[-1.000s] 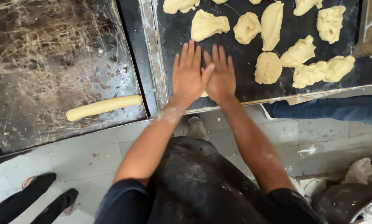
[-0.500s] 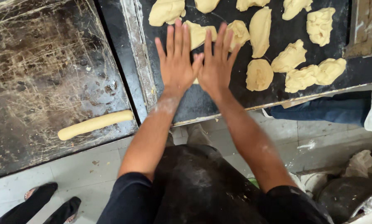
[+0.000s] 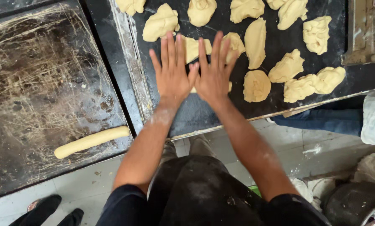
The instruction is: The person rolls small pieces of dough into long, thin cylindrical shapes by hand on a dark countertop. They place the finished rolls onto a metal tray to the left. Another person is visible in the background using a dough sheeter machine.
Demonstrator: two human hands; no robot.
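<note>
Both hands lie flat and spread, side by side, thumbs nearly touching: the left hand (image 3: 173, 75) and the right hand (image 3: 214, 75) press down on a piece of dough (image 3: 192, 48) that shows only past the fingertips and between the thumbs, on the dark tabletop (image 3: 187, 115). Neither hand grips anything; they are pressing palms-down. The dough looks soft, pale yellow and a little tacky, so I'd judge it could stick to the palms or tear thin if pushed unevenly. The other lumps (image 3: 288, 67) are ragged and crowd close, and could get bumped. To the left, a smooth rolled log (image 3: 91, 141) rests on a scratched, greasy metal tray (image 3: 37, 83), near its front edge.
</note>
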